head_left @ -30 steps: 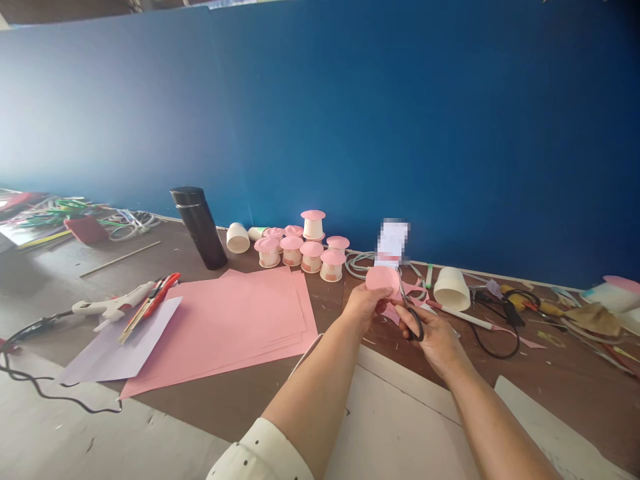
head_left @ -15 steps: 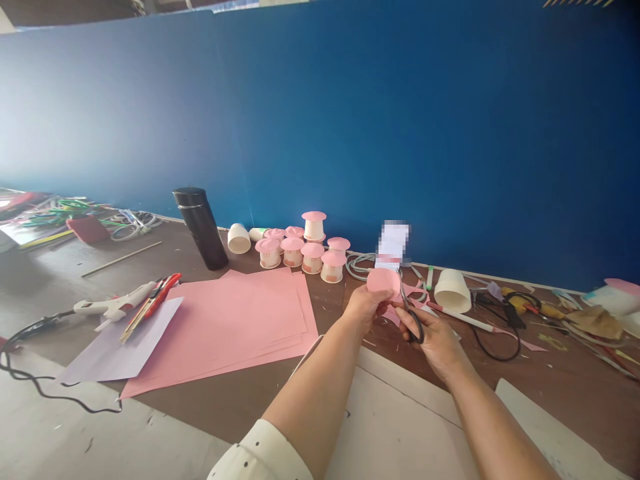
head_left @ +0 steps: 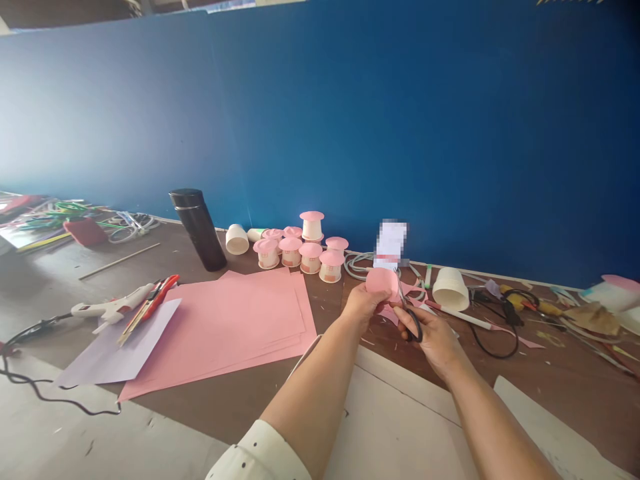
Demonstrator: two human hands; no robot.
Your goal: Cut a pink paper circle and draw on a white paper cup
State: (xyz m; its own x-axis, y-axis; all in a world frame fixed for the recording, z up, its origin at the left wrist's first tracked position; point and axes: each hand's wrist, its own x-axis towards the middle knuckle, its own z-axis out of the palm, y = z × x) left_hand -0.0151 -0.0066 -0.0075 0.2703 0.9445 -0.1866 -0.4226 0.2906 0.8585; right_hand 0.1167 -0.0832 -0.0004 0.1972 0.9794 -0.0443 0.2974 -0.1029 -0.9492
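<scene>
My left hand pinches a rounded piece of pink paper by its lower edge, above the brown table. In my right hand is a pair of scissors with black handles, fingers through the loops. The blades point away from me and lie along the right edge of the pink piece; whether they are parted I cannot tell. Pink paper scraps lie below and behind my hands. To the left stands a group of small paper cups with pink paper roofs, one raised on top of others.
Pink sheets lie at left, partly under a lilac sheet with a red utility knife and a glue gun. A black flask stands behind. At right are stacked cups and cables. A blue panel closes the back.
The whole view has shifted very slightly. My hands, the pink piece and the scissors keep nearly the same positions; no clear movement of the blades shows.
</scene>
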